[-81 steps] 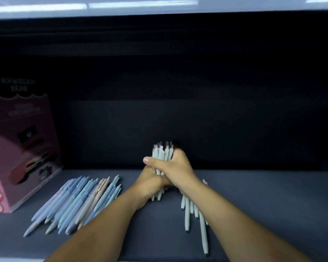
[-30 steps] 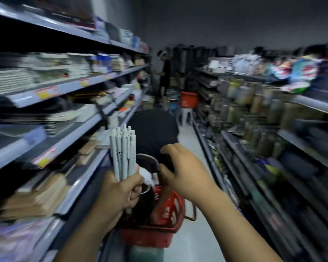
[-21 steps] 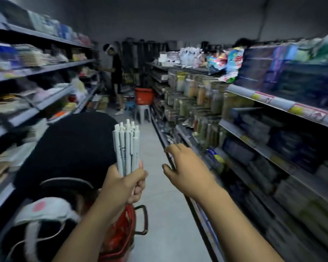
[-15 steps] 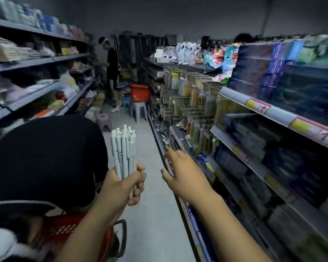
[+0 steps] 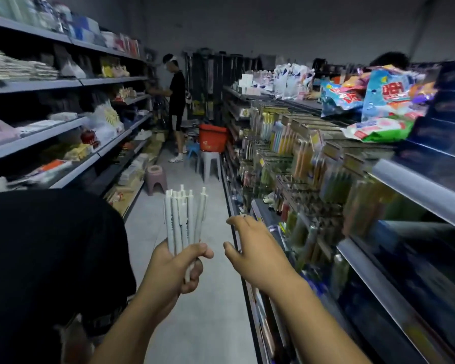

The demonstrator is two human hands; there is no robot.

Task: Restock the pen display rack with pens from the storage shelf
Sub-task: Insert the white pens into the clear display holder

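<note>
White pens (image 5: 185, 219) looser in left hand (image 5: 174, 267), right hand (image 5: 250, 254) opened wider

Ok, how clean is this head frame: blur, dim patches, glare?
Head view: the bundle of white plastic pens in the left hand and the right hand are fairly sharp; the grey metal shelves on the right smear with motion blur; the aisle is dim, the black garment at lower left featureless; no strong glare.

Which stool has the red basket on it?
The grey stool, the farther one; the pink stool, nearer and to its left, carries nothing.
</note>
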